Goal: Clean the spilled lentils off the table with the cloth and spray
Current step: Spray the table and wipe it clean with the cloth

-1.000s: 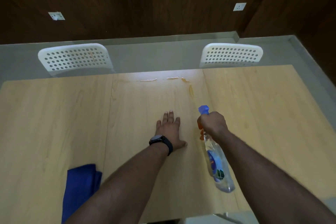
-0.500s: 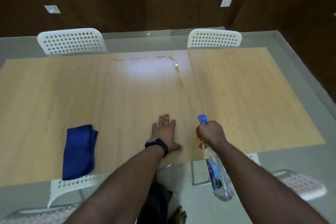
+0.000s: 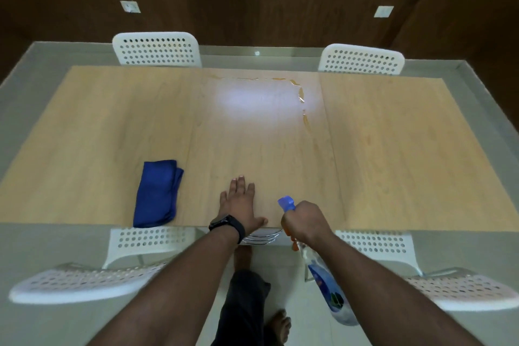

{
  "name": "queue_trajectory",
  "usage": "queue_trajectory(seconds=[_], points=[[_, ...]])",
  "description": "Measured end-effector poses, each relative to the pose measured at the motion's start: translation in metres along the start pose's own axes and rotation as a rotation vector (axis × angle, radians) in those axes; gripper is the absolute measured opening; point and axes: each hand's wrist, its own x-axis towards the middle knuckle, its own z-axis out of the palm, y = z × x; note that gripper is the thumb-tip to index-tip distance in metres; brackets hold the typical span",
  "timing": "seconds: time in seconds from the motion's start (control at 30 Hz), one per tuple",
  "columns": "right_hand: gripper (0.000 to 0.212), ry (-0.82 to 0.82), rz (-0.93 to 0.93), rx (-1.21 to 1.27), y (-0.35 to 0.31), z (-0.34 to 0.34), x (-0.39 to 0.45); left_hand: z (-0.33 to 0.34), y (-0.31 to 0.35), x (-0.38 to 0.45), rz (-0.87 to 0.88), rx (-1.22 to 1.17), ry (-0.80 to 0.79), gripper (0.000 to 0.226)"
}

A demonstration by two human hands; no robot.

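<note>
Left hand (image 3: 241, 206): flat, fingers straight, palm down on table (image 3: 112, 126) near edge. Right hand (image 3: 304, 222): gripping spray bottle (image 3: 327, 286), nozzle forward. Cloth (image 3: 157, 194): folded, left. Lentil streaks (image 3: 302, 98): far side.

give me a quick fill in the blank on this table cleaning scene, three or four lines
1. The right hand grips a clear spray bottle with a ____ nozzle.
2. The left hand rests flat on the light wooden table, with a black ____ on its wrist.
3. The folded blue cloth lies on the table to the ____ of the left hand.
4. The orange spill streaks lie near the table's ____ edge.

Missing words: blue; watch; left; far
</note>
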Motion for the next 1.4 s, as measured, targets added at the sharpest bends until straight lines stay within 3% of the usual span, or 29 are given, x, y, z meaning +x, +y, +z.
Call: queue_trajectory(seconds=[0.23, 0.37, 0.5, 0.6, 0.8, 0.9, 1.1, 1.4], points=[[0.022, -0.167, -0.176, -0.297, -0.053, 0.056, -0.003, -0.007, -0.065, -0.012, -0.091, -0.092, 0.068, 0.131], [0.014, -0.160, -0.236, -0.347, -0.081, 0.082, 0.008, -0.011, -0.094, -0.012, -0.115, -0.195, 0.086, 0.136], [0.015, -0.191, -0.266, -0.367, -0.115, 0.097, 0.021, -0.013, -0.115, 0.001, -0.107, -0.257, 0.115, 0.125], [0.028, -0.205, -0.222, -0.291, -0.137, 0.099, 0.037, -0.022, -0.120, 0.014, -0.117, -0.327, 0.137, 0.127], [0.028, -0.126, -0.272, -0.313, -0.189, 0.092, 0.080, -0.045, -0.127, 0.053, -0.146, -0.346, 0.135, 0.143], [0.035, -0.119, -0.232, -0.286, -0.225, 0.081, 0.109, -0.061, -0.133, 0.084, -0.154, -0.335, 0.147, 0.144], [0.029, -0.017, -0.230, -0.187, -0.278, 0.051, 0.159, -0.093, -0.132, 0.130, -0.102, -0.284, 0.134, 0.143], [0.021, 0.155, -0.062, -0.011, -0.272, -0.023, 0.217, -0.121, -0.083, 0.209, 0.057, -0.168, 0.056, 0.139]])
